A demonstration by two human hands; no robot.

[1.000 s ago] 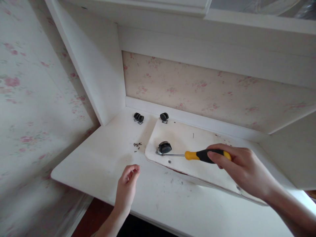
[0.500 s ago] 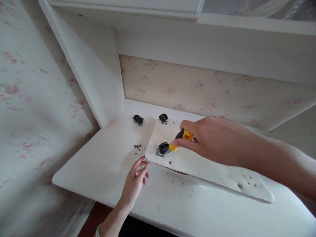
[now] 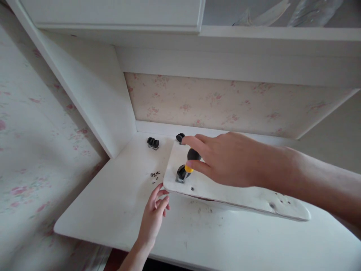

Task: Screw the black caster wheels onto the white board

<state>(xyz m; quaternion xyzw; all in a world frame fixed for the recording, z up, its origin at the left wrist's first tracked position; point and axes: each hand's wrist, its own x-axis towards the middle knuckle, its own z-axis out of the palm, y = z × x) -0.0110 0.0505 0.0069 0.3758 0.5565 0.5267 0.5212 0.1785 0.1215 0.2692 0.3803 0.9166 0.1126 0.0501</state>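
Gripping the screwdriver [image 3: 191, 160] over the caster [image 3: 181, 174] is the right hand [image 3: 225, 160]; left hand [image 3: 154, 214], fingers loosely spread, rests beside the board [image 3: 225, 192].

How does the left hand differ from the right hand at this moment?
The right hand grips a yellow-black screwdriver above the white board; the left hand holds nothing. The right reaches across the board; the left is open beside its near corner. Both are bare.

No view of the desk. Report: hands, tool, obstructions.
Right hand gripping screwdriver, tip down at caster on board. Left hand open near board corner. Loose screws left of board, clear.
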